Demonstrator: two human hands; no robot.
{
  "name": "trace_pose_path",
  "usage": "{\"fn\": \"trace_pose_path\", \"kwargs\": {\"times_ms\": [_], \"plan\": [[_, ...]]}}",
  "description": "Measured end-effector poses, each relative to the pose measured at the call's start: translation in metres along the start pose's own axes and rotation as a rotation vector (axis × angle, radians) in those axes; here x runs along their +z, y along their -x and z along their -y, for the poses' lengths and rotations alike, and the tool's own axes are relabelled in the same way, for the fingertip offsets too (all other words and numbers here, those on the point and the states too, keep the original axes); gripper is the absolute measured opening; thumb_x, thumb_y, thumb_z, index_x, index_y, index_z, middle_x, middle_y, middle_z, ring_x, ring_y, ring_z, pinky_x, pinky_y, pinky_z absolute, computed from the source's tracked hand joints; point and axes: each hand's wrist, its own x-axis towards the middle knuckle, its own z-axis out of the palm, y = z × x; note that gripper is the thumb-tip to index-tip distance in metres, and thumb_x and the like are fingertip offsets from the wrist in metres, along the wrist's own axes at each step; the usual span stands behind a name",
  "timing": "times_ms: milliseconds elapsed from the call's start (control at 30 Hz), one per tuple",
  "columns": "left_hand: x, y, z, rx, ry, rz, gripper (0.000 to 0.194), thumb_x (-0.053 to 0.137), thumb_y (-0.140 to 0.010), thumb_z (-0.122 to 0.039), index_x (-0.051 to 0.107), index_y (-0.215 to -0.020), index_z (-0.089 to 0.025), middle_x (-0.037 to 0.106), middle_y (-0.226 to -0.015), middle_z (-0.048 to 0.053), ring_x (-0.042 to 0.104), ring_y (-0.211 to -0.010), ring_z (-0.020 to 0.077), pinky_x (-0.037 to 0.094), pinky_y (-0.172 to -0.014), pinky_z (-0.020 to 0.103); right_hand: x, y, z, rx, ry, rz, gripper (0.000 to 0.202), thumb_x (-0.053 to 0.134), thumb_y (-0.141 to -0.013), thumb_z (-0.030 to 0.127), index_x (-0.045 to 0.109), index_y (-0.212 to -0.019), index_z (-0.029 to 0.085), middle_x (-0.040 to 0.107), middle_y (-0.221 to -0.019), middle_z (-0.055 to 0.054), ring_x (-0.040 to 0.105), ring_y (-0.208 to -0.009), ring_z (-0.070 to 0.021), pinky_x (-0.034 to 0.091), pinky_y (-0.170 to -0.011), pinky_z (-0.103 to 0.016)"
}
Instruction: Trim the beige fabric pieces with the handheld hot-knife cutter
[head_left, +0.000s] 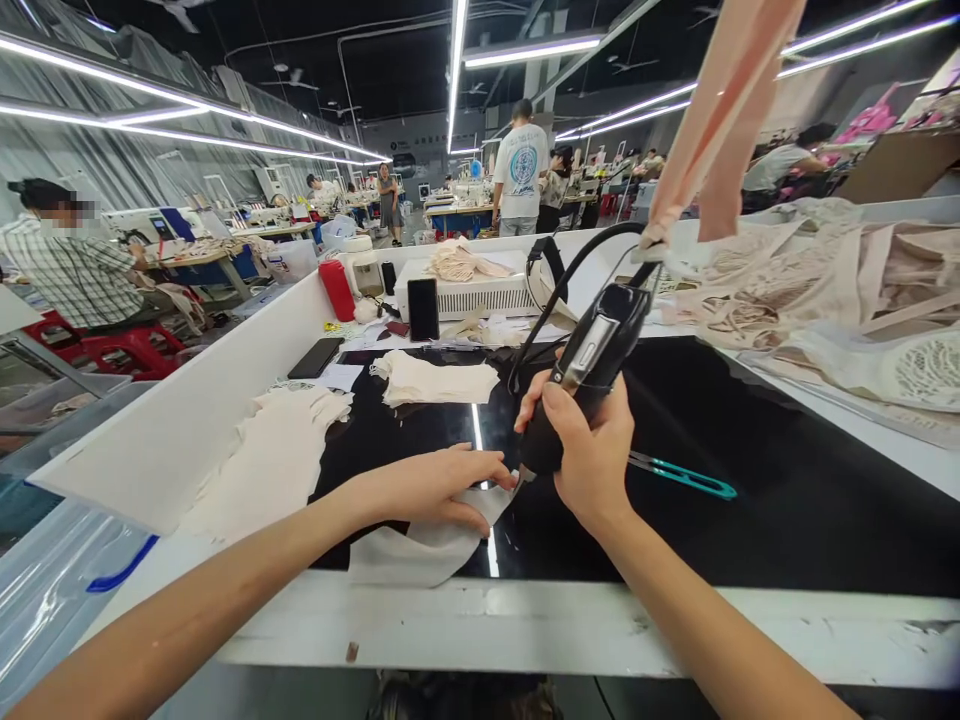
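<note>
My right hand (592, 440) is wrapped around a black corded electric hand tool (600, 340), shaped like a hair clipper with a metal plate on its side. The tool hangs from a pale pink fabric strip (697, 130), and its lower end points down at the edge of a pale fabric piece (420, 552). On that piece rests my left hand (450, 485), thumb and fingers apart, the fingertips close to the tool's end. Both hands are over a glossy black work surface (712, 430). To the right of my right hand lie teal thread snips (690, 478).
Cream fabric stacks lie behind (439, 382) and left (270, 460) of my hands. A dark phone (315, 358), an upright phone (423, 310) and a white vented box (487, 298) stand farther back. Lace pieces (810, 280) are heaped right. A white board (187, 400) edges the left. People sit and stand beyond.
</note>
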Motion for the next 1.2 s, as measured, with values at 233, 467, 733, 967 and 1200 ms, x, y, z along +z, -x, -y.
{"fn": "trace_pose_path", "kwargs": {"times_ms": [233,467,733,967,1200], "plan": [[-0.006,-0.001,0.002,-0.056,-0.003,0.112,0.035,0.079,-0.111,-0.042,0.065,-0.140,-0.028,0.072,-0.155,0.007,0.037,-0.177,0.0340,0.008,-0.148,0.067,0.006,0.002,0.000,0.018,-0.023,-0.005,0.032,0.092,-0.088,0.040,0.064,-0.097,0.028,0.073,-0.081,0.007,0.067,-0.059,-0.0125,0.063,-0.054,-0.025],[-0.005,0.000,0.002,-0.037,-0.036,0.073,0.034,0.083,-0.108,-0.044,0.069,-0.134,-0.028,0.072,-0.152,0.008,0.051,-0.167,0.0337,0.011,-0.145,0.075,0.009,0.006,-0.003,0.029,-0.023,0.020,0.032,0.091,-0.090,0.041,0.064,-0.100,0.028,0.074,-0.083,0.007,0.067,-0.060,-0.0123,0.063,-0.056,-0.026],[-0.004,-0.002,0.003,-0.046,-0.061,0.090,0.033,0.085,-0.107,-0.046,0.071,-0.132,-0.029,0.071,-0.155,0.008,0.043,-0.173,0.0356,0.013,-0.145,0.075,0.009,0.011,-0.005,0.014,-0.002,0.038,0.034,0.091,-0.091,0.043,0.064,-0.102,0.028,0.074,-0.084,0.007,0.067,-0.060,-0.0121,0.063,-0.058,-0.026],[-0.003,-0.005,0.005,-0.046,-0.058,0.114,0.030,0.080,-0.111,-0.050,0.072,-0.129,-0.028,0.075,-0.152,0.007,0.037,-0.176,0.0367,0.013,-0.144,0.077,0.010,0.013,-0.003,0.015,0.012,0.047,0.031,0.088,-0.094,0.042,0.062,-0.102,0.028,0.073,-0.083,0.006,0.066,-0.061,-0.0127,0.063,-0.058,-0.026],[0.000,-0.006,0.012,-0.048,-0.035,0.095,0.037,0.082,-0.108,-0.051,0.071,-0.134,-0.027,0.067,-0.166,0.011,0.050,-0.169,0.0367,0.007,-0.144,0.078,0.012,0.023,-0.002,0.025,-0.027,0.063,0.031,0.091,-0.092,0.043,0.066,-0.103,0.028,0.075,-0.085,0.007,0.068,-0.063,-0.0129,0.065,-0.061,-0.028]]}}
